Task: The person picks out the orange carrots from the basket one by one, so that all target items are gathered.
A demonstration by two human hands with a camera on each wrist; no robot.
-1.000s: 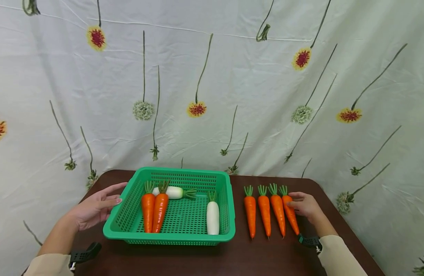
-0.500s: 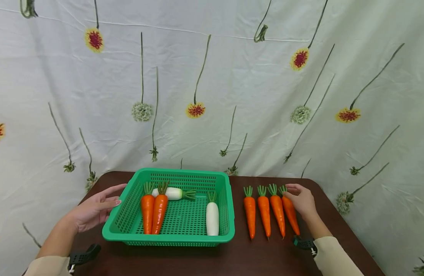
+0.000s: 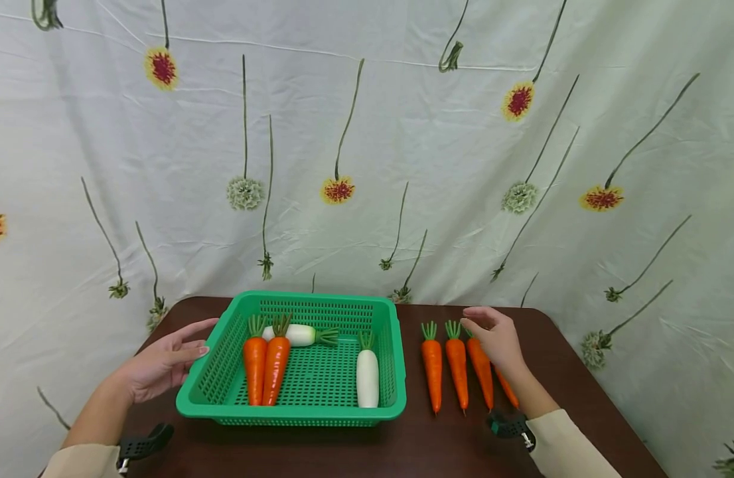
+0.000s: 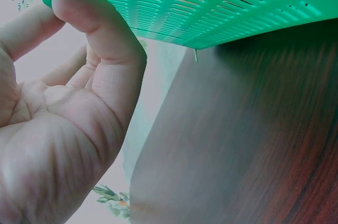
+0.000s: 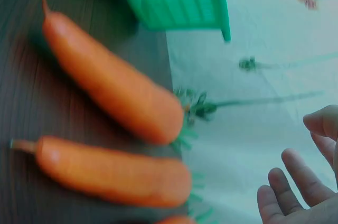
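Observation:
My left hand (image 3: 164, 365) is at the left side of a green plastic basket (image 3: 295, 413), thumb and index fingertips touching its rim. In the left wrist view, the bent thumb reaches up to the basket's edge. My right hand (image 3: 497, 337) hovers over the tops of the row of carrots on the right, fingers loosely curved and holding nothing. Two carrots, a left one (image 3: 433, 372) and its neighbour (image 3: 457, 372), show fully. A third carrot (image 3: 480, 375) has its leaves partly hidden by the hand, and a fourth carrot (image 3: 508, 390) is mostly covered.
Inside the basket, two carrots (image 3: 276, 365) lean together at the left. One white radish (image 3: 301, 334) lies crosswise behind them and another white radish (image 3: 367, 378) lies at the right. A flower-printed cloth (image 3: 319, 252) hangs behind the dark wooden table (image 3: 403, 451).
My right hand has shifted left from the rightmost carrot to above the third carrot's leaves. The carrots keep their places, and my left hand stays at the basket.

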